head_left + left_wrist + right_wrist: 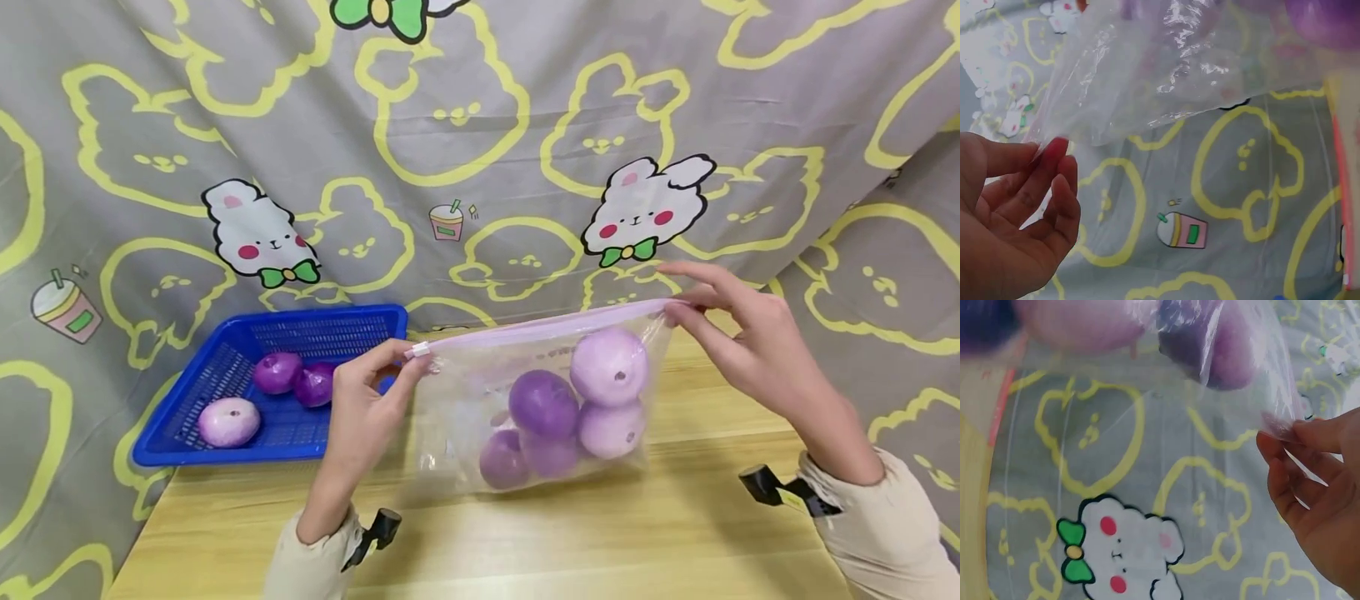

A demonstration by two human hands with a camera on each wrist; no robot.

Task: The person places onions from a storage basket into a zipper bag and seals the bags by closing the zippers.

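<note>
A clear slider zip bag [465,417] with a pink top strip hangs above the table, holding several purple and pale pink onion-like balls [543,404]. My left hand [367,408] pinches its upper left corner, right at the white slider [420,349]. At the opposite top corner, the thumb and fingers of my right hand [750,333] grip the strip's end. Both wrist views show the pinches close up, the left hand [1022,206] and the right hand [1316,481] each on a corner of the film. Whether the strip is sealed I cannot tell.
A blue plastic basket [168,408] stands at the left back of the wooden table [600,542]. Inside it lie a pale onion-like ball [229,422] and two darker purple ones [278,372]. A grey curtain [495,150] with yellow rabbit outlines hangs behind the table.
</note>
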